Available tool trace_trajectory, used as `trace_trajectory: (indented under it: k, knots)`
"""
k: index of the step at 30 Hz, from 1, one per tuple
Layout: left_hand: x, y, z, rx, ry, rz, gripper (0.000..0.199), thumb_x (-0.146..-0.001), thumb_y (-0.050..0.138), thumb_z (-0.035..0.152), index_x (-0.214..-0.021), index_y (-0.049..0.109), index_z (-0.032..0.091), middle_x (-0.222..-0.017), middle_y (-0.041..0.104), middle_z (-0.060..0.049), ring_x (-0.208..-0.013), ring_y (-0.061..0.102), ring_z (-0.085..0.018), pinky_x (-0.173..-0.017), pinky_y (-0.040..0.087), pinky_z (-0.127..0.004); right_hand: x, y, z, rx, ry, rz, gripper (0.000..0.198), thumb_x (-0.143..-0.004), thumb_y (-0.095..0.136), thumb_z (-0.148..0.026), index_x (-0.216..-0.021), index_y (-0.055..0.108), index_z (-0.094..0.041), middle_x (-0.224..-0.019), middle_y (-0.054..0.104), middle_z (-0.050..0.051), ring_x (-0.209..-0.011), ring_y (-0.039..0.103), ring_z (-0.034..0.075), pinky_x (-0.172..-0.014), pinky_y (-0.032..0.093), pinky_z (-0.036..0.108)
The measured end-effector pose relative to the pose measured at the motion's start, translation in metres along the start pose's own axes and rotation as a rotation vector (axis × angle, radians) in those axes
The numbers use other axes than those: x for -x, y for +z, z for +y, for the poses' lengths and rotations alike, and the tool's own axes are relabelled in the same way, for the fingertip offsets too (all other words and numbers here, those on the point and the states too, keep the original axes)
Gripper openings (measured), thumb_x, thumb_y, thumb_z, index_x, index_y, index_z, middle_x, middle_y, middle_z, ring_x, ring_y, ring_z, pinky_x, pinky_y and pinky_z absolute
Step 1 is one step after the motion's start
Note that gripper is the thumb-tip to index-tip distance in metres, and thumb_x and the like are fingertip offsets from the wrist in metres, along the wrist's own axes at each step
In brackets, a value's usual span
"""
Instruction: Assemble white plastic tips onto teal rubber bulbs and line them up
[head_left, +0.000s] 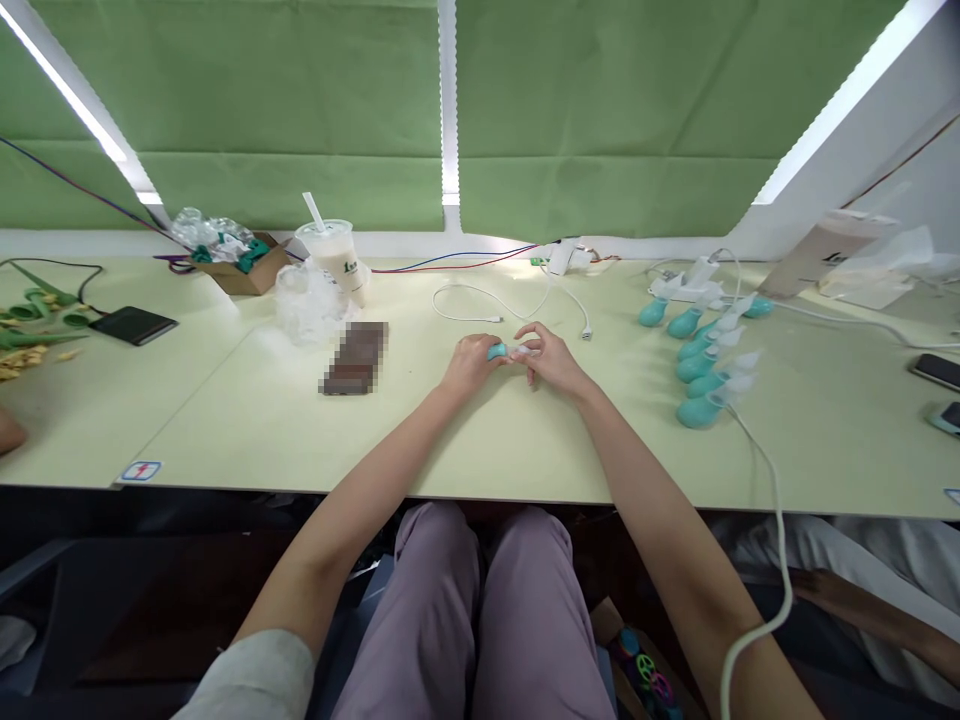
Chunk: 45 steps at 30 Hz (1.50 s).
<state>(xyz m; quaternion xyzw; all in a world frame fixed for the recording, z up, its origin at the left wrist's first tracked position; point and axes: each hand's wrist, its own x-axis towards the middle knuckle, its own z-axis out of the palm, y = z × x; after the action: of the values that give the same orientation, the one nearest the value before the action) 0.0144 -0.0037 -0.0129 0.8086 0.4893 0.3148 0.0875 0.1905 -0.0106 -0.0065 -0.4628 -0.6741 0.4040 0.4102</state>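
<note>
My left hand (468, 366) is closed around a teal bulb syringe (496, 351), whose rounded end is mostly covered by my fingers. From the other side my right hand (550, 357) pinches the syringe's translucent tip (519, 350) between thumb and fingers. Both hands are close together just above the table, and the syringe lies sideways between them. To the right, several similar teal bulb syringes (698, 411) with cloudy clear tips lie in a loose column.
White charging cables (480, 290) curl on the table (465, 460) beyond my hands. Left of them are a pixelated dark object (356, 358), a plastic bag (306, 302), a drink cup (334, 250) and a cardboard box (247, 275). Another white cable (776, 500) hangs over the right front edge, across my forearm.
</note>
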Motion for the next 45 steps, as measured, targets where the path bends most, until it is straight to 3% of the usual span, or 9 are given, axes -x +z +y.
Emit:
trace_trajectory:
  k: [5, 12, 16, 19, 22, 27, 33, 41, 45]
  knots:
    - [0.001, -0.001, 0.004, -0.014, 0.051, -0.077, 0.019, -0.080, 0.065, 0.036, -0.083, 0.068, 0.017, -0.080, 0.066, -0.008, -0.077, 0.061, -0.021, -0.072, 0.042, -0.030, -0.004, -0.006, 0.008, -0.055, -0.007, -0.045, 0.033, -0.063, 0.076, -0.042, -0.073, 0.058, -0.017, -0.082, 0.069, 0.005, -0.037, 0.049, 0.006, -0.036, 0.043, 0.022]
    - [0.002, -0.001, 0.006, 0.046, 0.047, -0.091, 0.019, -0.079, 0.065, 0.036, -0.084, 0.067, 0.018, -0.082, 0.067, -0.007, -0.082, 0.062, -0.022, -0.075, 0.042, -0.030, -0.004, -0.006, 0.009, -0.072, -0.014, -0.067, 0.032, -0.065, 0.074, -0.042, -0.072, 0.056, -0.017, -0.080, 0.068, 0.003, -0.036, 0.047, 0.005, -0.036, 0.041, 0.023]
    - [-0.006, -0.002, 0.004, 0.164, -0.073, 0.026, 0.023, -0.077, 0.067, 0.036, -0.092, 0.062, 0.019, -0.093, 0.068, -0.006, -0.091, 0.061, -0.022, -0.082, 0.043, -0.031, -0.009, -0.001, 0.002, -0.043, -0.036, 0.068, 0.042, -0.067, 0.072, -0.044, -0.099, 0.060, -0.020, -0.092, 0.067, 0.004, -0.044, 0.055, 0.008, -0.044, 0.047, 0.024]
    - [-0.010, -0.003, 0.003, 0.397, -0.129, 0.101, 0.030, -0.084, 0.056, 0.040, -0.106, 0.053, 0.020, -0.104, 0.065, -0.005, -0.097, 0.060, -0.019, -0.085, 0.044, -0.030, -0.014, 0.000, -0.003, -0.082, -0.059, 0.227, 0.079, -0.067, 0.072, -0.044, -0.136, 0.036, -0.029, -0.099, 0.067, 0.003, -0.055, 0.061, 0.011, -0.054, 0.052, 0.025]
    - [-0.010, -0.002, 0.003, 0.571, -0.190, 0.143, 0.033, -0.093, 0.033, 0.034, -0.124, 0.034, 0.022, -0.119, 0.057, -0.008, -0.107, 0.056, -0.015, -0.088, 0.044, -0.028, -0.016, 0.005, -0.004, -0.171, 0.023, 0.259, 0.086, -0.070, 0.069, -0.047, -0.143, 0.026, -0.030, -0.109, 0.066, 0.006, -0.070, 0.065, 0.015, -0.057, 0.052, 0.024]
    - [-0.001, 0.009, 0.011, 0.514, -0.085, 0.134, 0.048, -0.088, 0.037, 0.020, -0.132, 0.020, 0.023, -0.133, 0.042, -0.012, -0.127, 0.044, -0.016, -0.102, 0.040, -0.031, -0.012, 0.028, -0.003, -0.356, 0.092, -0.023, 0.060, -0.076, 0.062, -0.050, -0.130, 0.049, -0.027, -0.118, 0.063, 0.007, -0.102, 0.061, 0.021, -0.069, 0.055, 0.026]
    - [0.005, 0.013, 0.017, 0.453, 0.119, 0.043, 0.071, -0.082, 0.041, 0.013, -0.143, 0.005, 0.025, -0.154, 0.015, -0.013, -0.144, 0.018, -0.017, -0.110, 0.035, -0.035, -0.011, 0.028, -0.006, -0.440, 0.074, 0.063, 0.057, -0.071, 0.068, -0.051, -0.120, 0.058, -0.024, -0.110, 0.067, 0.005, -0.094, 0.064, 0.018, -0.078, 0.054, 0.029]
    - [-0.010, -0.001, -0.014, 0.380, 0.014, 0.249, 0.064, -0.087, 0.048, 0.028, -0.142, 0.016, 0.021, -0.152, 0.023, -0.014, -0.143, 0.019, -0.023, -0.118, 0.019, -0.045, -0.020, -0.003, 0.001, -0.271, 0.008, 0.242, 0.052, -0.062, 0.068, -0.066, -0.076, 0.063, -0.016, -0.088, 0.071, 0.011, -0.060, 0.063, 0.014, -0.058, 0.054, 0.029]
    - [-0.016, -0.002, -0.034, 0.361, -0.047, 0.294, 0.052, -0.089, 0.046, 0.033, -0.135, 0.027, 0.020, -0.144, 0.034, -0.015, -0.138, 0.029, -0.023, -0.117, 0.020, -0.043, -0.020, -0.013, 0.005, -0.303, 0.021, 0.229, 0.051, -0.062, 0.071, -0.063, -0.082, 0.064, -0.017, -0.087, 0.070, 0.009, -0.063, 0.065, 0.015, -0.064, 0.058, 0.032]
